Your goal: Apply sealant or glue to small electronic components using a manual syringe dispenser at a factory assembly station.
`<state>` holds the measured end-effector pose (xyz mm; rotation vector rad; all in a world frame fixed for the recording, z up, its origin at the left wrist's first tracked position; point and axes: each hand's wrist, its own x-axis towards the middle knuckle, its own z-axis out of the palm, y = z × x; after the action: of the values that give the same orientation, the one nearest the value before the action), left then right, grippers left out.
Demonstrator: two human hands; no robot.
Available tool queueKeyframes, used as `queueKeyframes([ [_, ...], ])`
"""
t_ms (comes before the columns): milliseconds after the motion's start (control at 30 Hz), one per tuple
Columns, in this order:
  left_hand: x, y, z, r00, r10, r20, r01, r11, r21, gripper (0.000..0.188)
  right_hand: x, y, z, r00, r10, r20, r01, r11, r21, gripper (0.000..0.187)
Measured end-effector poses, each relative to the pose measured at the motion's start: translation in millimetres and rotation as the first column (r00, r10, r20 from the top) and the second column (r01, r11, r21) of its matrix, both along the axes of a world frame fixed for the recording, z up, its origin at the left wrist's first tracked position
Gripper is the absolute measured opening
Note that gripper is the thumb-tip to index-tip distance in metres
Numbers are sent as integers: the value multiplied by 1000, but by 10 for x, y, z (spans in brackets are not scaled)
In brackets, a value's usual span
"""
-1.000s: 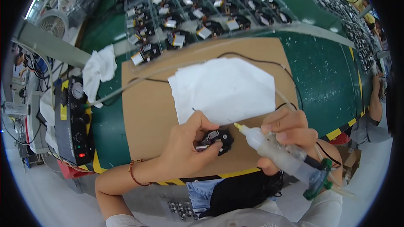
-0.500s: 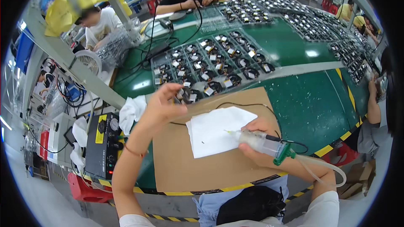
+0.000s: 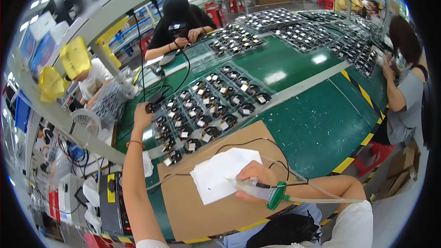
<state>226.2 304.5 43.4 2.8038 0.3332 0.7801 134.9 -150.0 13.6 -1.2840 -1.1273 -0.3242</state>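
head view: the left hand (image 3: 143, 116) had its grip pinched on a small dark module (image 3: 150, 107) at the left edge of a clear plastic tray (image 3: 238, 119) of round black modules (image 3: 211, 133), while the right hand (image 3: 255, 174) grasped a green-capped dispensing syringe (image 3: 260, 191), tip above a white sheet (image 3: 239, 157) on brown cardboard (image 3: 183, 216) across the green counter (image 3: 317, 128).
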Motion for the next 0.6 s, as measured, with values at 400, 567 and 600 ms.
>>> queueKeyframes([
  [400, 441, 8, -166, 954, 145, -262, -120, 987, 112, 31, -42, -96, 106, 999, 33, -12, -35, 991, -127, 44],
  [567, 649, -317, -232, 928, 242, -282, -171, 952, 256, 32, -49, -130, 120, 998, 60, -15, -62, 984, -165, 44],
  [600, 657, -310, -281, 898, 328, -292, -237, 922, 306, 42, -73, -99, 107, 999, 49, -8, -50, 991, -126, 43],
])
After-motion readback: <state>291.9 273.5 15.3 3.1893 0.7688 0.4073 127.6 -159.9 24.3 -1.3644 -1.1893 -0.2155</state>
